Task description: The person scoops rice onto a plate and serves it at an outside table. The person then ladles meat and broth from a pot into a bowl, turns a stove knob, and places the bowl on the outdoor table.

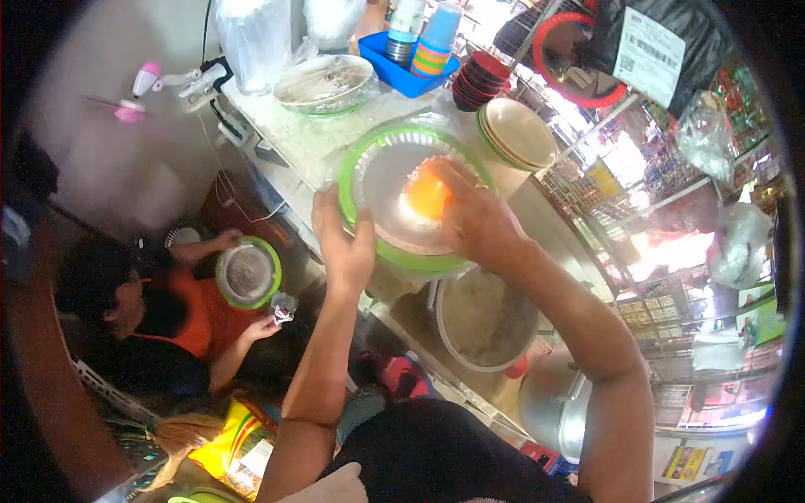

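On the table lies a wide round green-rimmed basin (348,180) with a pale, ridged inside; clear plastic shows around it. My left hand (345,243) grips its near left rim, thumb over the edge and fingers along the outside. Over the right part of the basin, my right hand (480,214) is closed around a bright orange cup-like piece (426,191) with a pale, bumpy edge. Glare blurs its detail, and my fingers hide its right side.
Behind are a covered dish (323,84), a blue tray (408,75) with cups, dark red bowls (480,80) and stacked plates (518,134). A large pot (486,318) stands below right. At lower left, a seated person (180,327) holds another green-rimmed dish (249,272).
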Tool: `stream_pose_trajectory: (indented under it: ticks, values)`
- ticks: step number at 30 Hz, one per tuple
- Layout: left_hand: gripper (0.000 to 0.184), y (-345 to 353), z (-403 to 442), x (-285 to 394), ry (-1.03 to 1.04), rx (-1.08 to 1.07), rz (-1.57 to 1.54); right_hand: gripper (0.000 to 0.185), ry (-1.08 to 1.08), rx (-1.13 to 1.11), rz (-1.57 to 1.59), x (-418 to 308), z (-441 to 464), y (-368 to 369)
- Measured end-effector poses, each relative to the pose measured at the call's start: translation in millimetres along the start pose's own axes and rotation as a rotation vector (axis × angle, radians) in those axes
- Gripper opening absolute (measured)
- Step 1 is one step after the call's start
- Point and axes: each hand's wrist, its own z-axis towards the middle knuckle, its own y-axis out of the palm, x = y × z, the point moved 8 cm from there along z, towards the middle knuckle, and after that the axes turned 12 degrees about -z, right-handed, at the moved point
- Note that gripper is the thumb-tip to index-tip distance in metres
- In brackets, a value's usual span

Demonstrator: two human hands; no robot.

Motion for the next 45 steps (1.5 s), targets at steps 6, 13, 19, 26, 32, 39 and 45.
stream_pose_trajectory:
  ticks: [6, 13, 19, 26, 32, 39, 45]
  values:
    - [0.062, -1, 3, 13, 0.013, -0.05, 0.012, 0.018, 0.129, 0.084, -0.078, -10, 7, 27]
    - [0.054, -11, 19, 27, 0.084, -0.038, 0.374, 0.024, 0.287, 0.239, 0.218, 18, -2, -25]
    - [0.038, -4, 40, 5, -0.274, -0.103, 0.157, 0.042, 0.515, 0.197, 0.434, 39, -17, -2]
    - [0.031, 21, 11, 58, -0.327, -0.079, -0.592, 0.054, 0.564, 0.293, 0.732, 57, -43, 13]
    - [0.044, 35, -20, 59, -0.628, -0.087, -1.037, 0.05, 0.541, 0.364, 0.729, 44, -58, -30]
    - [0.046, 58, -71, 54, -0.831, -0.354, -1.432, 0.045, 0.437, 0.273, 0.51, 32, -61, -87]
    - [0.045, 73, -94, 44, -0.945, -0.316, -1.429, 0.043, 0.418, 0.224, 0.435, 31, -73, -103]
